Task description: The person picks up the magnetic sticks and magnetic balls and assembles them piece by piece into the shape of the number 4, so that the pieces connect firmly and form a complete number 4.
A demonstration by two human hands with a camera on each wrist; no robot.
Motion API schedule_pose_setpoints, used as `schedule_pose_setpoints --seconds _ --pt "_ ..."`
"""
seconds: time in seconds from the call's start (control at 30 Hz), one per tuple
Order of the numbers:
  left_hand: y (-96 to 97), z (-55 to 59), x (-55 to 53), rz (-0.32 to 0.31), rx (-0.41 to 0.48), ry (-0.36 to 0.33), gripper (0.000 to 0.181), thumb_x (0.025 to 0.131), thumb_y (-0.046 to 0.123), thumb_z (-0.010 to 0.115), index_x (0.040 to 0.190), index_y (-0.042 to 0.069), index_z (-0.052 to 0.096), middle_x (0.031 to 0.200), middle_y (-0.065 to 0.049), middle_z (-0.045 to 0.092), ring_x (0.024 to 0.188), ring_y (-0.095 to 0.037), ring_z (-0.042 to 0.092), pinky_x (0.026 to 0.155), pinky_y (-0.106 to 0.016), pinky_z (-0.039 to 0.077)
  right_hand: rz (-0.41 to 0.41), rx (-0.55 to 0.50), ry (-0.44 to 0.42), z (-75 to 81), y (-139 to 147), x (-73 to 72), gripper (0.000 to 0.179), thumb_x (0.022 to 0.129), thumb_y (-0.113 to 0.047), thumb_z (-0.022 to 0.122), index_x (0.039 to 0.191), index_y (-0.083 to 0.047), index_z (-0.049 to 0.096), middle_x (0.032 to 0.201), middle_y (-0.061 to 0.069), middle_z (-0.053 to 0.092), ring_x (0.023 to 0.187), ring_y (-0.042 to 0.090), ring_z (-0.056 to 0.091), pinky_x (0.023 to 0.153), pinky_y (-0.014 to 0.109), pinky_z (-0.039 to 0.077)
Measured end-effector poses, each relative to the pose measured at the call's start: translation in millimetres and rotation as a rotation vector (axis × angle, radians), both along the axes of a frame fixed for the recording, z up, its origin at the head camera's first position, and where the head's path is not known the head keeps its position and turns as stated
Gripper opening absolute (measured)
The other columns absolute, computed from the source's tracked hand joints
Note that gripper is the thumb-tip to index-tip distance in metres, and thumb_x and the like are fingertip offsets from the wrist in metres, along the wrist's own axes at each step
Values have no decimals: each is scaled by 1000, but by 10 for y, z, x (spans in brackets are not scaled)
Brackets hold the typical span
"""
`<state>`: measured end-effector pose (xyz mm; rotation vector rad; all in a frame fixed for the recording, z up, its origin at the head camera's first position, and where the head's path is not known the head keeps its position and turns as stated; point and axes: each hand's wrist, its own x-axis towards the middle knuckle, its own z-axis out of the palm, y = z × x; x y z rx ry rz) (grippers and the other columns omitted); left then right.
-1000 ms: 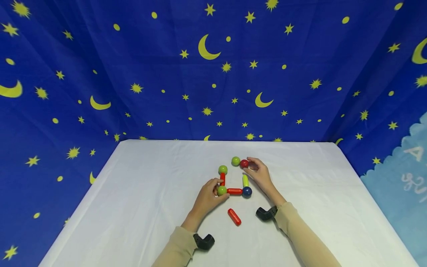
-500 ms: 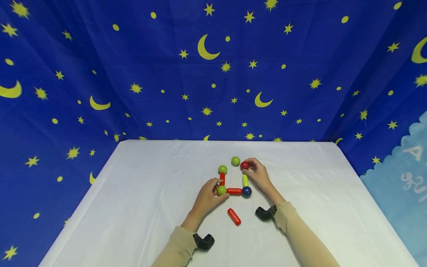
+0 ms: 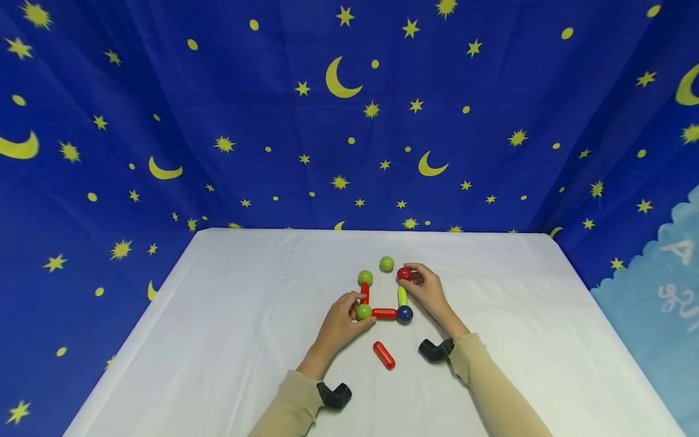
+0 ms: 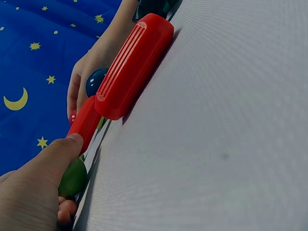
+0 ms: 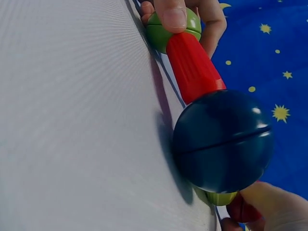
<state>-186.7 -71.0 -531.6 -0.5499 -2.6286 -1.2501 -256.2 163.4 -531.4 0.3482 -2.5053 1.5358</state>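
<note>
On the white table, my left hand (image 3: 340,323) grips a green ball (image 3: 363,312) at one corner of a joined shape of balls and rods. Its thumb reaches onto a red rod (image 4: 84,122) leading to a blue ball (image 5: 223,141). A second red rod (image 3: 364,291) runs away from the corner to another green ball (image 3: 365,278). From the blue ball a yellow-green rod (image 3: 402,296) points toward the back. My right hand (image 3: 428,291) pinches a red ball (image 3: 404,274) right at that rod's far end. In the right wrist view the blue ball partly hides this rod.
A loose green ball (image 3: 386,264) lies behind the shape, left of the red ball. Nearer me lies a loose red rod (image 3: 384,355), large in the left wrist view. Blue star-patterned cloth (image 3: 273,121) hangs around the table (image 3: 246,291).
My right hand has drawn the red ball away from the loose green ball, toward me and slightly right, to the end of the yellow-green rod. My left hand has stayed put.
</note>
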Motion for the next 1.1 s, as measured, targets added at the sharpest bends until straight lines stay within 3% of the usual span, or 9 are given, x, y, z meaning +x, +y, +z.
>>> schedule_pose_setpoints --seconds 0.13,0.27,0.63,0.9,1.1 --pt "6 -4 -5 3 -4 -6 43 77 29 79 111 9 62 78 1 51 65 -5 42 58 -16 38 26 -39 24 -8 4 5 42 82 -11 73 120 1 60 102 22 64 74 7 57 65 15 47" --pt "7 -5 -5 1 -3 -1 43 77 29 79 111 9 62 78 1 51 65 -5 42 58 -16 38 55 -50 10 -4 3 15 41 82 -8 73 119 0 59 101 21 64 69 0 55 63 15 47" --pt "3 -7 -2 -3 -1 11 43 77 28 79 111 9 62 78 1 52 66 -4 42 58 -17 38 57 -184 -126 30 -7 10 42 83 -9 72 121 2 58 98 23 64 71 1 56 65 14 48" --pt "4 -6 3 -1 -2 10 42 77 29 79 110 9 62 78 1 51 65 -4 42 58 -17 38 105 -293 -131 20 0 22 40 83 -16 72 117 0 60 89 -1 64 71 3 56 63 14 48" --pt "5 -11 -5 0 -5 20 42 77 30 79 109 9 62 78 2 51 66 -4 42 58 -17 38 77 -256 -217 56 -7 8 41 84 -16 69 121 0 59 93 0 61 72 4 52 63 15 46"
